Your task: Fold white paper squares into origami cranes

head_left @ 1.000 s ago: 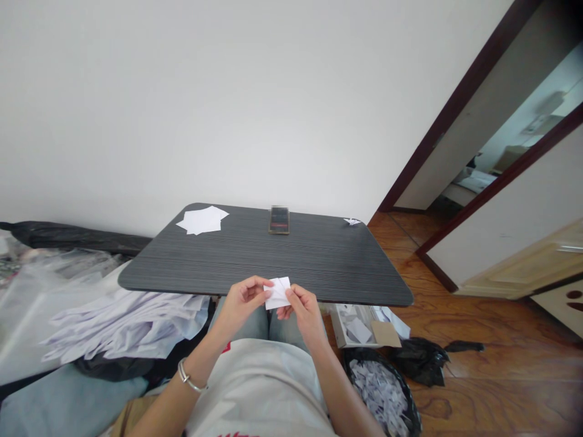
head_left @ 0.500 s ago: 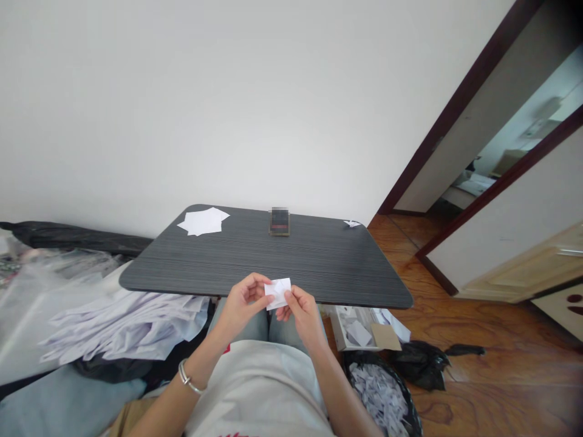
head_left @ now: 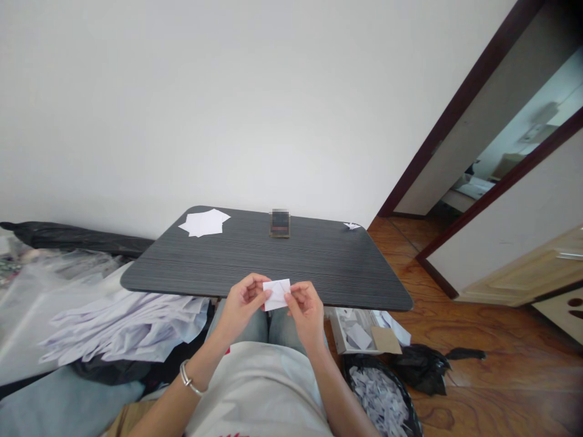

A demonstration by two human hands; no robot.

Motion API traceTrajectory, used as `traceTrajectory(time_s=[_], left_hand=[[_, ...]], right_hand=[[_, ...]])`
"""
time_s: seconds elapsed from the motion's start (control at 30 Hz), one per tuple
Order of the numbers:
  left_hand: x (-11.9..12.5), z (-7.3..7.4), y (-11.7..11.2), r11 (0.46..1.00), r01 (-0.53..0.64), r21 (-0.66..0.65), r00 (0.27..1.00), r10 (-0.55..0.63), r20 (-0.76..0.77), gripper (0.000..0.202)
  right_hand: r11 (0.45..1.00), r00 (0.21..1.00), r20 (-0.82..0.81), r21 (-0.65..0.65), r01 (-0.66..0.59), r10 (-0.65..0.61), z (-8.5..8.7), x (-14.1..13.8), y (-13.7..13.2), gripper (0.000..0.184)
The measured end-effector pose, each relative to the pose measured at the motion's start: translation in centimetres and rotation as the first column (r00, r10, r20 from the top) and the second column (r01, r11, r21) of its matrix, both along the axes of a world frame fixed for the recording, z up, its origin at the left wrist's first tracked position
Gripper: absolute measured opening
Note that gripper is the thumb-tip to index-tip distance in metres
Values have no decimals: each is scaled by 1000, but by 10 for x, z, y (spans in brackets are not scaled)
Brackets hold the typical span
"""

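Observation:
A small folded sheet of white paper (head_left: 277, 294) is held up between my two hands, just over the near edge of the dark table (head_left: 246, 255). My left hand (head_left: 245, 303) pinches its left side, thumb on the front. On the right side, my right hand (head_left: 306, 308) grips the paper's edge between thumb and fingers. Crease lines show faintly on the paper's face. A stack of white paper sheets (head_left: 204, 223) lies at the table's far left, and a small folded paper figure (head_left: 351, 226) rests at the far right corner.
A dark blurred device (head_left: 279, 223) stands at the table's back middle. Below right are a box (head_left: 339, 334) with papers, a black-lined bin (head_left: 412, 400) of paper scraps and a black bag (head_left: 421, 367). White cloth (head_left: 127, 328) is heaped at lower left.
My right hand's fingers have shifted up from beneath the paper to its right edge. The paper has tilted slightly and moved a touch left; both hands keep their hold.

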State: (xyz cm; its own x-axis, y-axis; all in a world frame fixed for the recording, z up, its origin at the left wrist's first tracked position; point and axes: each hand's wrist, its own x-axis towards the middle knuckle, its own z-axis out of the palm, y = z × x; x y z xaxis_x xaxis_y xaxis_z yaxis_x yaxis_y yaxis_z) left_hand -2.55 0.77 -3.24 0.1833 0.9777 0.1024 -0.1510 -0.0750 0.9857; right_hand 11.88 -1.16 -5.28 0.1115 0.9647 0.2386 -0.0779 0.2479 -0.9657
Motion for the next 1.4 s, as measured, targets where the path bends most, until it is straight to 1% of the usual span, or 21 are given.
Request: traceTrajectory(time_s=[0.13,0.23,0.33,0.43,0.53,0.73,0.87,1.0,1.2,1.4], left_hand=[[3,3,-3,1000,-10,-18,1000,10,-5,29],[4,4,-4,1000,-8,-13,1000,8,-3,28],[3,3,-4,1000,4,8,1000,-4,11,26],[3,3,-4,999,12,39,999,-14,42,30],[3,3,-5,998,15,54,999,-17,38,34],[5,0,-4,998,60,26,998,-60,1,34],[6,-3,-5,995,100,11,995,-100,16,33],[7,-5,-5,994,110,19,994,-110,16,34],[6,-6,-5,995,101,13,995,-101,19,33],[4,-7,-4,997,77,21,997,-77,2,29]], right_hand=[[990,986,169,138,-37,14,2,2,-2,6],[986,970,241,158,-50,11,3,1,-2,3],[988,965,264,154,-32,-10,4,1,-3,7],[988,969,244,156,-9,-30,3,1,-2,9],[991,980,200,131,-21,-6,0,2,-2,10],[997,994,103,64,-36,30,-5,0,-2,11],[997,995,97,71,5,-12,-5,-1,-1,15],[997,993,107,68,32,-39,-6,-1,-1,18],[997,999,20,62,-40,38,-1,-2,-2,17],[999,1000,18,51,-7,6,4,-3,-2,24]])
